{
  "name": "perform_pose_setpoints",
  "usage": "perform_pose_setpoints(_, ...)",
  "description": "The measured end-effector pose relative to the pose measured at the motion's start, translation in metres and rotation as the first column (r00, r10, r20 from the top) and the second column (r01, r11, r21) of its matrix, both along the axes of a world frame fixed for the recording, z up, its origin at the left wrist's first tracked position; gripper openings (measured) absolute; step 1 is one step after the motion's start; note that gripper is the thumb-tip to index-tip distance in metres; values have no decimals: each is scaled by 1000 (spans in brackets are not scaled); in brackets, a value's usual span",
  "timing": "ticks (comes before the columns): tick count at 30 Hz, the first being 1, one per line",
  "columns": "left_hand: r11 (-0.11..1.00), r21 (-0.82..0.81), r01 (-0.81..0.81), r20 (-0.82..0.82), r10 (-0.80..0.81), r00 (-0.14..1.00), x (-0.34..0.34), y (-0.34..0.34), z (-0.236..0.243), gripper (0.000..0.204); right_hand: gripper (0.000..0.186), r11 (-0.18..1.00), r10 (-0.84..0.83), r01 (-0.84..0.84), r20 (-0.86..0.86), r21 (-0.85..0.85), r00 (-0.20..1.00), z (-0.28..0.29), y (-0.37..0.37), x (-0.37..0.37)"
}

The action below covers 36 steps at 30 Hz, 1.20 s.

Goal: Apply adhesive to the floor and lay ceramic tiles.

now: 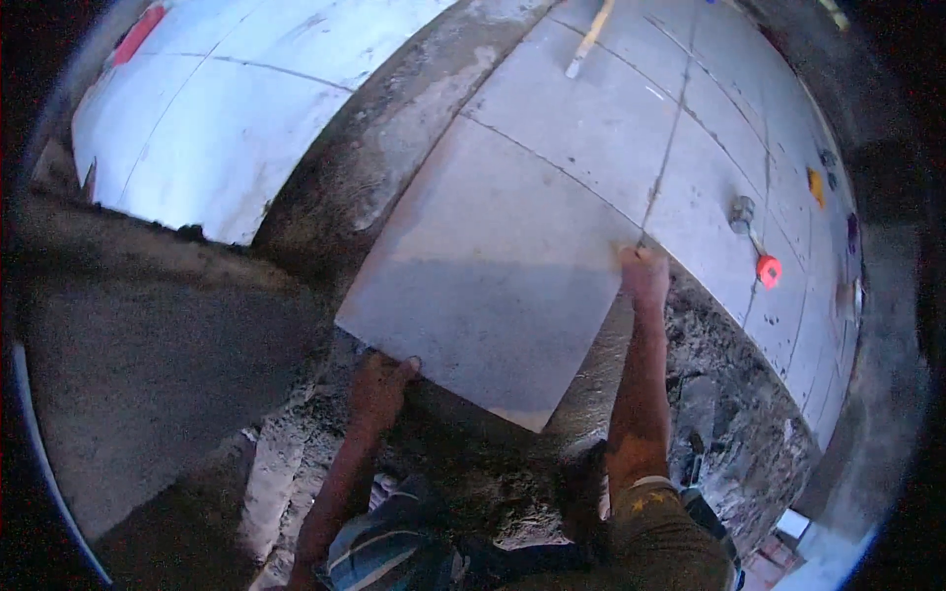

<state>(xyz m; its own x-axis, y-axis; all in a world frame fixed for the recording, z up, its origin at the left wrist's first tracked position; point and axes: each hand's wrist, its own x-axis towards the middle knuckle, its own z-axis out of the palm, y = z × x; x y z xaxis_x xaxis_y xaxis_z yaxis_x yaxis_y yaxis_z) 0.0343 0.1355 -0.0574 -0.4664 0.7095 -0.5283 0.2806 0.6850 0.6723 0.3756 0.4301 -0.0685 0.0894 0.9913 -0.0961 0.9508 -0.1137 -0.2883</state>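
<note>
A large square pale grey floor tile (483,295) lies in front of me, its far edge along a row of laid tiles (601,128). My left hand (382,389) grips its near edge by the left corner, thumb on top and the other fingers hidden beneath. At the tile's far right corner is my right hand (645,276), its fingers closed on the edge, close to the joint of the laid tiles. A shadow falls across the near half of the tile.
Rough mortar and rubble (719,374) border the tile on the right. Out on the laid tiles are a grey rounded object (742,213), a red round object (769,271) and a yellowish stick (591,39). Brightly lit tiles (246,108) lie far left, across a dirty strip (365,158).
</note>
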Motion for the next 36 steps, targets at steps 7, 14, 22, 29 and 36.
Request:
perform_pose_setpoints(7,999,-31,20,-57,-22,998,3,-1,-16,49,29,858,351,-380,145,345,925,-31,5,43)
perform_pose_setpoints(14,999,23,-35,26,34,999,2,-10,-19,50,35,982,178,-176,-26,72,984,-2,3,18)
perform_pose_setpoints(22,949,243,-199,289,125,949,7,-11,-39,50,21,742,552,-655,423,143,719,-36,23,56)
perform_pose_setpoints(29,996,79,-36,67,30,997,2,-10,-30,51,26,805,513,-560,245,195,823,-27,18,47)
perform_pose_setpoints(36,998,55,-7,89,2,996,-2,-3,-16,48,42,874,381,-366,17,320,924,-45,23,65)
